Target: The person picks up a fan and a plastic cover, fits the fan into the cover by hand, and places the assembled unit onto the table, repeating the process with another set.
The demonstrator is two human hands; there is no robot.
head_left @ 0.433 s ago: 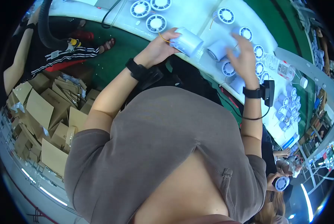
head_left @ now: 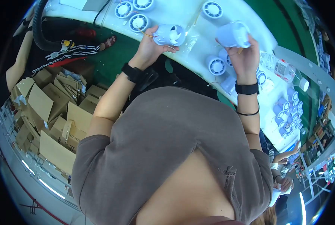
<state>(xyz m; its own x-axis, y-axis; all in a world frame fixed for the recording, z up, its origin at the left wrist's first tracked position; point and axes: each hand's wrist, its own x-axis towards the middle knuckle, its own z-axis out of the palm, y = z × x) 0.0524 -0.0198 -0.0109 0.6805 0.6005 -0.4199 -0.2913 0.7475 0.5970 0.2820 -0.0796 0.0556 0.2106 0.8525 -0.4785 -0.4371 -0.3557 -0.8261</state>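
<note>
My left hand (head_left: 148, 50) is closed round a white fan housing (head_left: 163, 35), a short tube lying on its side over the table's near edge. A small impeller (head_left: 173, 35) shows in its right-hand end, and a thin yellow-orange wire (head_left: 146, 34) leaves it by my thumb. On the right, my right hand (head_left: 245, 60) grips a white cylinder (head_left: 229, 34) tilted above the table; its far end is partly hidden. Just below that cylinder stands a white tube with a spoked round end (head_left: 216, 65).
More spoked-end units sit at the far left (head_left: 139, 23) and far middle (head_left: 212, 9) of the white table (head_left: 190, 22). A clear plastic bottle (head_left: 285, 70) lies right of my right hand. Flattened cardboard (head_left: 42, 103) fills the lower left; other people work at both sides.
My right hand, open and blurred before, now holds a white cylinder raised off the table. My left hand has shifted left and turned its housing, so the impeller end shows.
</note>
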